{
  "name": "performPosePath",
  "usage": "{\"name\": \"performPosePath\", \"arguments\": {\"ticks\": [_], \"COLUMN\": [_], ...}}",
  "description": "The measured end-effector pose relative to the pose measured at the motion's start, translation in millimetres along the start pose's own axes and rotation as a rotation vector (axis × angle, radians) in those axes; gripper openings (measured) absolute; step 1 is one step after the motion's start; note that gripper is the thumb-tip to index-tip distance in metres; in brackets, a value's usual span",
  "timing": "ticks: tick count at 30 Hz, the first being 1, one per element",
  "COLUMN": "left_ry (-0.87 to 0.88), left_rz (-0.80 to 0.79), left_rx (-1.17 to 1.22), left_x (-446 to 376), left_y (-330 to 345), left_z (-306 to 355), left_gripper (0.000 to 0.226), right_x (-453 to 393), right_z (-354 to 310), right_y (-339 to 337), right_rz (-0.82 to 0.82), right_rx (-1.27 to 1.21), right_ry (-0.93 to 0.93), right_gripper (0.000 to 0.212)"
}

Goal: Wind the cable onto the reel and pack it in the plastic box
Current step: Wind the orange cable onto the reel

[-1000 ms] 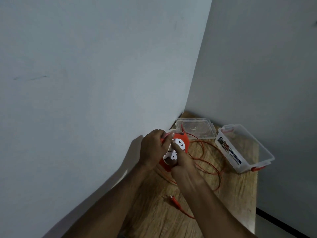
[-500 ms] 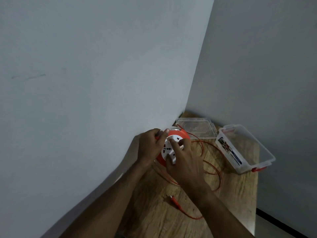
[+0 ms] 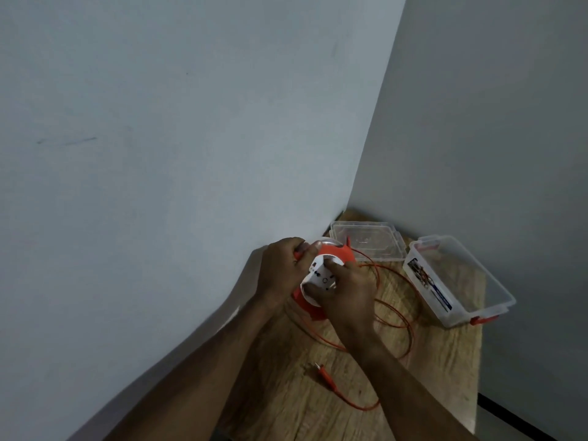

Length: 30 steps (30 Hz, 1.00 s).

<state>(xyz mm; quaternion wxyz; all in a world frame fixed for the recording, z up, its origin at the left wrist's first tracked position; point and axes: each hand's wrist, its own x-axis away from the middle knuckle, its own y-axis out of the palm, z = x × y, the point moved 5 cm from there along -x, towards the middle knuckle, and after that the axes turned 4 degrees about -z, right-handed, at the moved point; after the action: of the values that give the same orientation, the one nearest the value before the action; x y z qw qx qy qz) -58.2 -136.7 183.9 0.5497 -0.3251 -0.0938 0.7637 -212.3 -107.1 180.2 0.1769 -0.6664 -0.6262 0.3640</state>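
The reel (image 3: pixel 321 275), orange with a white socket face, is held above the wooden table (image 3: pixel 445 361), close against the wall at 9 o'clock. The left hand (image 3: pixel 283 272) grips its orange rim, fingers curled over the top edge; the right hand (image 3: pixel 346 291) lies on the white face, fingertips bent onto it, seemingly turning it. Most of the cable (image 3: pixel 394 316) lies in loose loops on the table from 3 to 5 o'clock of the reel, its plug (image 3: pixel 323 372) at 6 o'clock.

Risks, as I judge them: the overlapping loops could snag or knot as they feed in, and the plug may whip across the table near the end. A slack left grip would let the housing spin with the face.

The plastic box (image 3: pixel 461 288) stands open at 3 o'clock, its lid (image 3: pixel 366 241) lying flat at 1 o'clock; the loops lie between reel and box
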Motion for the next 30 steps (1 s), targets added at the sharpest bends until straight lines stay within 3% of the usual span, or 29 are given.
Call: {"name": "performPosePath", "arguments": {"ticks": [3, 5, 9, 12, 15, 16, 18, 20, 21, 25, 30], "left_ry": [-0.051, -0.061, 0.046, 0.104, 0.021, -0.008, -0.045, -0.074, -0.09, -0.104, -0.068], "left_rz": [0.052, 0.071, 0.071, 0.056, 0.075, 0.09, 0.1, 0.062, 0.035, -0.013, -0.026], "left_rx": [-0.009, -0.028, -0.125, -0.177, -0.145, -0.13, -0.097, -0.035, 0.0, 0.056, 0.025], "left_x": [6, 7, 8, 7, 3, 3, 4, 4, 4, 4, 5], "left_y": [3, 4, 5, 5, -6, -10, -14, -9, -5, 6, 8], "left_z": [-4, -6, 3, 5, -4, -6, -8, -11, -13, -10, -4], "left_gripper": [0.044, 0.044, 0.037, 0.034, 0.041, 0.043, 0.045, 0.044, 0.043, 0.046, 0.041], "right_x": [0, 2, 11, 14, 19, 20, 20, 22, 21, 14, -1], "right_z": [1, 9, 9, -11, -12, -6, -1, -15, -17, -13, -4], "right_y": [3, 9, 37, 37, 20, 9, -19, -25, -19, 0, 2], "right_rz": [0.167, 0.19, 0.066, 0.045, -0.085, -0.054, 0.113, 0.18, 0.13, -0.113, -0.101], "right_rx": [-0.239, -0.408, -1.116, -1.424, -1.32, -1.13, -0.478, 0.062, 0.204, 0.408, 0.378], "right_ry": [0.201, 0.459, 1.08, 1.192, 1.039, 0.886, 0.393, -0.037, -0.12, -0.164, -0.155], "right_gripper": [0.056, 0.061, 0.064, 0.071, 0.034, 0.026, 0.023, 0.034, 0.043, 0.075, 0.07]}}
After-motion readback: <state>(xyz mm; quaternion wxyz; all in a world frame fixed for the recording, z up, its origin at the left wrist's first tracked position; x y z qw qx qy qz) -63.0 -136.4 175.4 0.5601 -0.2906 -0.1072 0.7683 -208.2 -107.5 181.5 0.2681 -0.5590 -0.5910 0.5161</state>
